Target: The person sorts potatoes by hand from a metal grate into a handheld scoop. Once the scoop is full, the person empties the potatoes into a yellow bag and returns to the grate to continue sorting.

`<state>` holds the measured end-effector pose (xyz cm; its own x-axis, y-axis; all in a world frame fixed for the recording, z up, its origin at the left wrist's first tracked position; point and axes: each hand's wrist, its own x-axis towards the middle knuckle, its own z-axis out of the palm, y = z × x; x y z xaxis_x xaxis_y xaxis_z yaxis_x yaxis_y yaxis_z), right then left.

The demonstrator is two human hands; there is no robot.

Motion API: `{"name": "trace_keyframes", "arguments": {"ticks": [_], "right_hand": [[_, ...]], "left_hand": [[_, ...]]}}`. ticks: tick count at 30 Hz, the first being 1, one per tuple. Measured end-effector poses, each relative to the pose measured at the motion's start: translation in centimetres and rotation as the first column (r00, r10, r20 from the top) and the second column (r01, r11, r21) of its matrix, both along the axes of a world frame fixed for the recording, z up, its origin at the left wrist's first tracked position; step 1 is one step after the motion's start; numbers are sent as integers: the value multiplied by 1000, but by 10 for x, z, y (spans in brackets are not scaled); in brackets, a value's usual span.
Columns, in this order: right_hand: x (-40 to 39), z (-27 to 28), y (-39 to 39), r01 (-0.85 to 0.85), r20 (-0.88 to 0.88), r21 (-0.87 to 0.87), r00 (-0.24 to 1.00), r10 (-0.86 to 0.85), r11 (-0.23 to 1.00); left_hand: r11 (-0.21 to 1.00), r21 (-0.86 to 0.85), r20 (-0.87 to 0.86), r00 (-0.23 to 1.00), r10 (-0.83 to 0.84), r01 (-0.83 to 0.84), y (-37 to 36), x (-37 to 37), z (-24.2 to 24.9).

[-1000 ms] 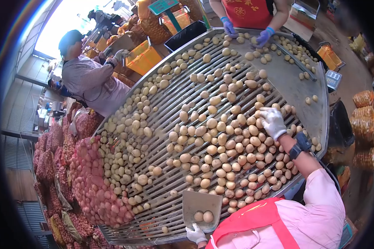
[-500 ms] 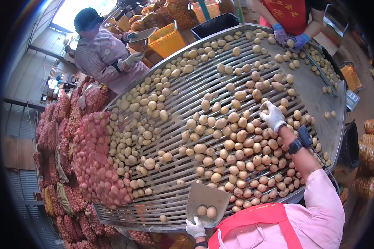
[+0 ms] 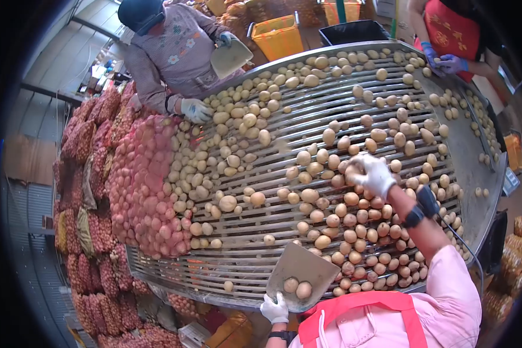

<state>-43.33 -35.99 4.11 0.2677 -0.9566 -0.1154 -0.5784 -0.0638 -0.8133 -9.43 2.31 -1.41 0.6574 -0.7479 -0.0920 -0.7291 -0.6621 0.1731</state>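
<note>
My left hand, in a white glove, is closed on a flat, wide scoop at the near edge of the sorting table. Two potatoes lie in the scoop. Out over the slatted rollers, my right hand, also gloved in white, has its fingers curled round a potato, partly hidden by the fingers. Many loose potatoes crowd below and around that hand. A paler heap of potatoes lies at the left end of the rollers.
A red mesh sack of potatoes covers the table's left end, with stacked sacks beyond. Across the table a co-worker holds a scoop. Another person's gloved hands are at the far right. A yellow crate stands behind the table.
My right hand has shifted left and a little down over the potatoes. The left hand still holds the scoop, now more tilted. The far co-worker has leaned in, one hand reaching the potatoes.
</note>
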Motion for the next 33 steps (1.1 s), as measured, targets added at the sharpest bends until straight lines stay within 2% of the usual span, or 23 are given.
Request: {"name": "trace_keyframes", "arguments": {"ticks": [1,2,3,4,6,7,8,10,12,14,16,18,19,20,21,22,23,24,27,30,31,33], "right_hand": [[11,2,15,-115,166,-49,979,122,992],[21,4,27,-305,135,-59,941,310,951],[32,18,39,-439,257,74,876,408,895],[44,18,47,-469,379,34,823,423,882],[62,16,29,-410,200,-212,870,450,887],[73,4,17,-252,157,-379,931,330,891],[77,-1,3,-197,56,-315,973,226,928],[95,-21,-26,-88,-53,-355,996,73,931],[114,-40,-50,-74,-111,-386,993,33,919],[132,-46,-62,-154,-286,-279,956,71,948],[142,-33,-73,-248,-450,-65,872,193,967],[136,-35,-84,-292,-149,-11,946,288,956],[136,-34,-80,-236,309,102,931,195,966],[123,-30,-75,-293,517,281,848,113,914],[116,-22,-66,-353,719,394,694,-45,849],[110,-19,-55,-436,837,475,493,-238,765],[105,-16,-47,-495,883,450,369,-289,743],[98,-13,-39,-544,909,412,304,-285,731],[85,-1,-18,-576,908,414,210,-362,705],[81,16,2,-591,919,384,168,-357,710],[81,15,7,-646,900,397,135,-414,652],[82,19,19,-626,916,379,150,-371,682]], "left_hand": [[1000,-4,-3,1000,-3,3,1,0,-1],[1000,-9,-6,1000,-8,8,2,1,-2],[1000,-14,-7,1000,-15,15,2,2,-3],[999,-23,-10,1000,-24,24,2,3,-4],[999,-35,-13,999,-41,40,3,4,-5],[999,-24,5,999,-48,48,4,4,-4],[998,-18,24,998,-55,56,2,2,-2],[998,-11,51,997,-65,65,0,1,1],[997,-11,67,995,-70,71,-1,0,2],[997,-26,57,996,-67,69,-2,2,1],[997,-32,41,997,-72,73,1,3,-2],[998,-9,47,997,-69,70,2,3,0],[997,-5,50,996,-73,73,1,2,0],[997,-20,41,997,-68,69,0,2,-1],[997,-36,34,997,-66,67,0,3,-2],[997,-48,24,998,-65,66,0,2,-1],[998,-25,19,998,-57,57,0,2,1],[997,-31,14,998,-63,64,0,2,1],[996,-51,11,997,-75,75,-2,1,2],[996,-55,16,997,-72,73,-2,0,3],[996,-56,18,997,-73,74,-2,0,3],[996,-43,23,997,-76,77,-1,1,1]]}}
